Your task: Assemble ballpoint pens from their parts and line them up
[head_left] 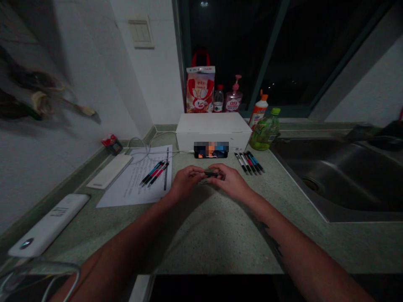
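**Q:** What do our hands hold?

**A:** Our left hand (185,181) and right hand (229,181) together pinch a dark pen (211,173) between the fingers, just above the counter (217,247).

**Q:** What is our main risk?

**A:** A slip. If our pinch loosens, the dark pen could drop and roll toward the sink (333,176). A careless left-hand move could also disturb the pens (154,174) on the paper (132,184).
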Demonstrator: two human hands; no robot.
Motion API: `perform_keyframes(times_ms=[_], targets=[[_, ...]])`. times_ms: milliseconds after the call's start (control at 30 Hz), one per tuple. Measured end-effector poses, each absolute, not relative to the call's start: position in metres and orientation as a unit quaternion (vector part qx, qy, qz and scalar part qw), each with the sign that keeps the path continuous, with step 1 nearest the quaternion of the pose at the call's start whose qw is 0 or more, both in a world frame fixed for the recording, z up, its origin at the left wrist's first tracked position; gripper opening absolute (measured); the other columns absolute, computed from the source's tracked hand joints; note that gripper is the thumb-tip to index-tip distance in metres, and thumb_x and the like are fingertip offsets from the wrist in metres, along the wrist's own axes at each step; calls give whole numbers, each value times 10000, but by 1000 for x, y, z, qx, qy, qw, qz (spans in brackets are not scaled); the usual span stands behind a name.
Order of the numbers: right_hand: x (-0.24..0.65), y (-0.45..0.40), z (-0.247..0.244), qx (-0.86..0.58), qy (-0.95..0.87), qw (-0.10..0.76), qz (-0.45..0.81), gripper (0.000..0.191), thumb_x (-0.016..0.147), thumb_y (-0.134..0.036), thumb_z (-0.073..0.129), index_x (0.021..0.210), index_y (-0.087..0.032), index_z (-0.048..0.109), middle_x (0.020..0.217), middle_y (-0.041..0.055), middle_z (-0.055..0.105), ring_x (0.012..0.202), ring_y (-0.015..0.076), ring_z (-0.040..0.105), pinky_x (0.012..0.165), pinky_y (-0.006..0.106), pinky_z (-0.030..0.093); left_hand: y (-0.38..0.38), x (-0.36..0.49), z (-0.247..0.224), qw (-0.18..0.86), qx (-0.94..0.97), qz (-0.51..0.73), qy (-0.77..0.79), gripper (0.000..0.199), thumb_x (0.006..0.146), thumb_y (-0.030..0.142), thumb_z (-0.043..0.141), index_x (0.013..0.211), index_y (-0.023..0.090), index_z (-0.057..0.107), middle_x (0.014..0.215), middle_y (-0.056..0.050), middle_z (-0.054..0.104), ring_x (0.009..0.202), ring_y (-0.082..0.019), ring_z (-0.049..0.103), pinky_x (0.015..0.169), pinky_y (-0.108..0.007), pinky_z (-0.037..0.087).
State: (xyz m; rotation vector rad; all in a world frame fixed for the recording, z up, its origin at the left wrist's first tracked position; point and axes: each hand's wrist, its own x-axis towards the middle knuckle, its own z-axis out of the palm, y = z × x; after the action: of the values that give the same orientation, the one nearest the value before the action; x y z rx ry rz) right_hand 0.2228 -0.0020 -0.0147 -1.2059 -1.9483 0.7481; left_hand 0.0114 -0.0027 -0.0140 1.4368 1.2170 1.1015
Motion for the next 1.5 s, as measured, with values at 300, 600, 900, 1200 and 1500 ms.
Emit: perform_keyframes(times_ms=[300, 600, 900, 1200, 1500], targets=[[223, -1, -13, -468, -758, 353, 286, 150, 952, -338, 718, 1059, -233, 723, 900, 26, 768, 763, 201, 685, 712, 320, 494, -2, 13, -13, 467, 576, 447, 499, 134, 770, 286, 829, 854, 223, 746, 801, -48, 805, 821, -236, 762, 790, -358, 595], [224, -2, -14, -476, -766, 341, 264, 139, 950, -329, 731, 1047, -230, 734, 930, 42, 779, 820, 219, 699, 744, 330, 488, -1, 13, -14, 466, 577, 435, 510, 99, 775, 276, 808, 834, 211, 763, 774, -41, 798, 777, -216, 740, 766, -331, 571], [228, -2, -5, -520, -794, 250, 191, 170, 1029, -313, 651, 931, -233, 765, 965, 74, 775, 871, 230, 699, 746, 329, 469, -6, 13, -19, 350, 705, 351, 507, 33, 816, 215, 789, 820, 243, 807, 814, -38, 780, 813, -235, 715, 797, -351, 555], [228, -5, -2, -542, -827, 89, 117, 163, 984, -215, 636, 1055, -224, 783, 1091, 63, 763, 934, 211, 708, 774, 293, 455, -8, 13, -20, 216, 839, 182, 466, 87, 871, 178, 741, 886, 208, 821, 880, -40, 761, 881, -228, 686, 849, -358, 529], [222, -8, -1, -550, -828, 57, 90, 250, 1041, -225, 540, 1065, -215, 789, 1109, 90, 767, 925, 205, 711, 746, 289, 446, 17, 6, -30, 127, 800, 199, 552, 105, 898, 153, 697, 913, 201, 789, 963, -78, 760, 990, -256, 676, 931, -386, 528]])
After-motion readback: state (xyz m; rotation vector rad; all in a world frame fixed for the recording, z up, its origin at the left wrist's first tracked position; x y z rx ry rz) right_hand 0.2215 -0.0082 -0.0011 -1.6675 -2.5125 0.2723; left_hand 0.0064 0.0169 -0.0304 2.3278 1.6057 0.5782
